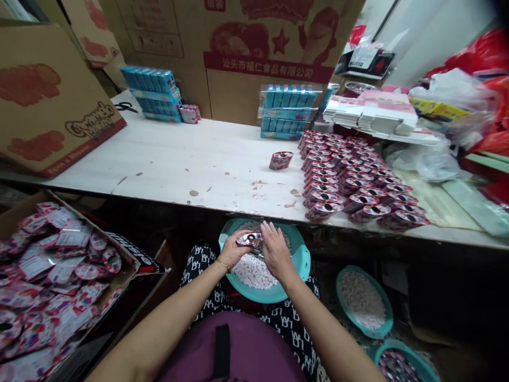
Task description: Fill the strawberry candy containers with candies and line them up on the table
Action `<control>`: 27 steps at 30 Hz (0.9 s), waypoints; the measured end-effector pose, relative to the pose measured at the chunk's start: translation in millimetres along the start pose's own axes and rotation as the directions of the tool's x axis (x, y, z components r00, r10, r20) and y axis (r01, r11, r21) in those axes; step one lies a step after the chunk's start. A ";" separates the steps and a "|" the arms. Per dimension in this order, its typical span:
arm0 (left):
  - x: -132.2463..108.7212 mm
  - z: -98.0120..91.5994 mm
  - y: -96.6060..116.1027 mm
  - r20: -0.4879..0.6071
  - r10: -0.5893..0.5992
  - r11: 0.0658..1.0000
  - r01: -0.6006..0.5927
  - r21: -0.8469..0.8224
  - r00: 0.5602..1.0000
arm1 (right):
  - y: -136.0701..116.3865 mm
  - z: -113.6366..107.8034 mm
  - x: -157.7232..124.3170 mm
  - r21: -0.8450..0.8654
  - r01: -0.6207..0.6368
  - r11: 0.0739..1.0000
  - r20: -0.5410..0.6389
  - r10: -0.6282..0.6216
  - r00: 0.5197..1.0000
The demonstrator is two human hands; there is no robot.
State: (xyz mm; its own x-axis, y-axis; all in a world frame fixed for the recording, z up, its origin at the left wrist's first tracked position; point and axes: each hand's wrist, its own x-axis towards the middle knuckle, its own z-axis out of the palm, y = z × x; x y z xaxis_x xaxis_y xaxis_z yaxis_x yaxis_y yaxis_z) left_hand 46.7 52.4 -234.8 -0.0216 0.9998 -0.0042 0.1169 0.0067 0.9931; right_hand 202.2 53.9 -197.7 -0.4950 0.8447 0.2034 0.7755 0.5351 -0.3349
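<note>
My left hand [234, 248] is closed around a small red-and-white oval candy box [248, 240], its end with the dark round hole facing up. My right hand [275, 251] has its fingers stretched out, against or just beside the box's right end; I cannot tell whether they touch. Both hands are above a teal basin [304, 261] on my lap. Many small pale pink and white candies [254, 271] lie in it. Something shiny shows between the hands, too small to make out.
Rows of similar boxes [353, 183] stand on the white table [170, 154], with a single box [280, 160] to their left. A carton [137, 260] of boxes sits at lower left. Blue packs [287, 111] stand at the back. Another candy basin [392, 318] is lower right.
</note>
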 end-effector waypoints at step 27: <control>9.7 -46.1 80.7 -0.012 0.232 0.972 -0.232 -0.029 0.973 | 65.0 -74.9 145.7 -0.050 0.123 0.991 0.024 -0.122 0.992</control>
State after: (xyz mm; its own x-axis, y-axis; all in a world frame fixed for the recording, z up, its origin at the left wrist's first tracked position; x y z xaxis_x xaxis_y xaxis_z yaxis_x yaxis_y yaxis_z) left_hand 10.2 61.7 -149.3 -0.0056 0.9738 0.2275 0.0899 -0.2261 0.9699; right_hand 209.9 212.4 -120.9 -0.5950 0.7729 0.2203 0.7276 0.6345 -0.2610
